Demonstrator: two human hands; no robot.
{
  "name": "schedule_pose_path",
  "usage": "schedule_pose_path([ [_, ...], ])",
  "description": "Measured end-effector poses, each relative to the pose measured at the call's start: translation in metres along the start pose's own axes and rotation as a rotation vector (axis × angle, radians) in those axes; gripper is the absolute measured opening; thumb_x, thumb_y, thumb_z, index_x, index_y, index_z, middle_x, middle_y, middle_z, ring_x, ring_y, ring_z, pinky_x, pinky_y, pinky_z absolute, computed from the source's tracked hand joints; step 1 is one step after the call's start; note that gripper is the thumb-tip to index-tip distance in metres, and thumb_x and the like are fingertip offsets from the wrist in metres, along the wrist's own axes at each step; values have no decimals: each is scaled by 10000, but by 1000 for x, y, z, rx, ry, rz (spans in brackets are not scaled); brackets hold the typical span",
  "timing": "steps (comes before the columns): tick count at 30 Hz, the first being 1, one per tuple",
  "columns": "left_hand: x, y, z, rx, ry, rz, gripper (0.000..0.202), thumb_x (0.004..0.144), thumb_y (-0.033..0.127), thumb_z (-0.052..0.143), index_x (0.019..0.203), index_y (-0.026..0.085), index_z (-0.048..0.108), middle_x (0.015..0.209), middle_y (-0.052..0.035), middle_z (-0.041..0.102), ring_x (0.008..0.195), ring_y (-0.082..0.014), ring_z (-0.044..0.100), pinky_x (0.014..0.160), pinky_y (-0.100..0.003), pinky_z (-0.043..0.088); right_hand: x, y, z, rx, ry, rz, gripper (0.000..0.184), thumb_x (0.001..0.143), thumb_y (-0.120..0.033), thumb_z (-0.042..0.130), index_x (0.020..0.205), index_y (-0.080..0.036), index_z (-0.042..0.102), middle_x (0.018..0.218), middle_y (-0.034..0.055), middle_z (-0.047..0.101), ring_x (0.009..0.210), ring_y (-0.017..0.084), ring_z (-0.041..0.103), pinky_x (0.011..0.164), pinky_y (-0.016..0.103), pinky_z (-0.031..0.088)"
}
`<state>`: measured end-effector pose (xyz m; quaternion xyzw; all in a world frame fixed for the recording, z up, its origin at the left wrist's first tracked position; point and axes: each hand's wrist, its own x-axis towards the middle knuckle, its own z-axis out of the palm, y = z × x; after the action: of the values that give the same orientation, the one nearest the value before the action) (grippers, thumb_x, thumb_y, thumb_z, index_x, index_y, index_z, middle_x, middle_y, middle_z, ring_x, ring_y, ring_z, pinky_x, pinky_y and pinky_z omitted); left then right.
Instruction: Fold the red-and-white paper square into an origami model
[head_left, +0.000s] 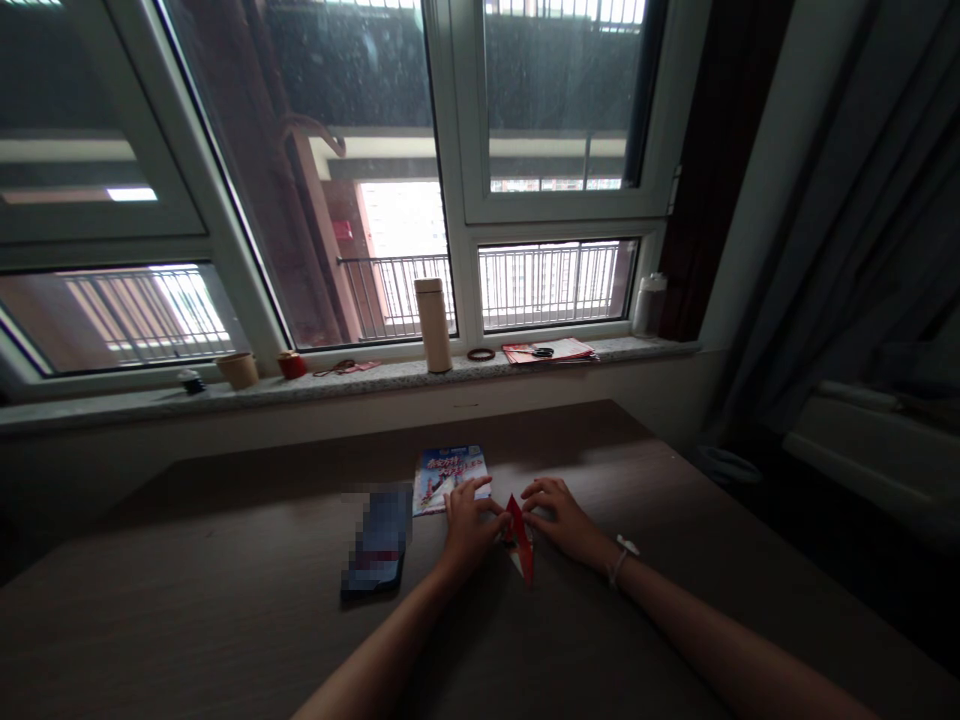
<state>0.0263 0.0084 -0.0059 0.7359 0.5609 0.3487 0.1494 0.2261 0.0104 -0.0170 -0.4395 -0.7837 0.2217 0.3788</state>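
A small folded red paper piece (519,540), narrow and pointed at both ends, lies on the dark wooden table (225,620). My left hand (471,525) presses on its left side with curled fingers, thumb against the fold. My right hand (559,518) rests on its right side, fingertips pinching the paper's upper edge. A white band sits on my right wrist. A blue printed booklet (448,476) lies just beyond my left hand, and a dark phone (376,545) lies to the left of it.
On the stone windowsill (112,400) stand a tall cream flask (433,325), a small cup (238,370), a red pot (292,365), a ring (481,354), red papers with scissors (547,351) and a jar (649,303). Dark curtains hang at right.
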Motion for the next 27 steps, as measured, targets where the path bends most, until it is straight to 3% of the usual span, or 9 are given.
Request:
schedule_pose_path([
  [8, 2, -7, 4, -50, 32, -11, 63, 739, 244, 759, 793, 271, 778, 1341, -29, 591, 1288, -297, 449, 1147, -543, 226, -1, -1, 0, -27, -16, -25, 101, 878, -320, 642, 890, -251, 715, 1129, 47, 618, 1164, 233, 461, 1054, 409, 354],
  [15, 2, -8, 2, -52, 27, -4, 41, 715, 232, 784, 697, 266, 770, 1344, -21, 597, 1270, -300, 474, 1128, -527, 258, -2, -5, -1, -40, -39, -34, 91, 877, -322, 646, 866, -261, 713, 1149, 36, 615, 1187, 237, 447, 1073, 415, 339],
  [21, 5, -8, 0, -64, 34, -26, 73, 760, 278, 754, 818, 298, 794, 1367, -38, 588, 1281, -299, 473, 1125, -533, 254, -2, -4, 0, -42, -40, -37, 90, 881, -319, 643, 886, -262, 713, 1158, 35, 613, 1192, 235, 443, 1079, 414, 336],
  [27, 6, -8, -1, -81, 45, -33, 59, 723, 273, 784, 773, 301, 796, 1357, -36, 596, 1277, -296, 476, 1109, -507, 284, -3, -3, 0, -49, -52, -58, 91, 881, -324, 642, 882, -270, 716, 1173, 32, 605, 1207, 235, 433, 1088, 427, 331],
])
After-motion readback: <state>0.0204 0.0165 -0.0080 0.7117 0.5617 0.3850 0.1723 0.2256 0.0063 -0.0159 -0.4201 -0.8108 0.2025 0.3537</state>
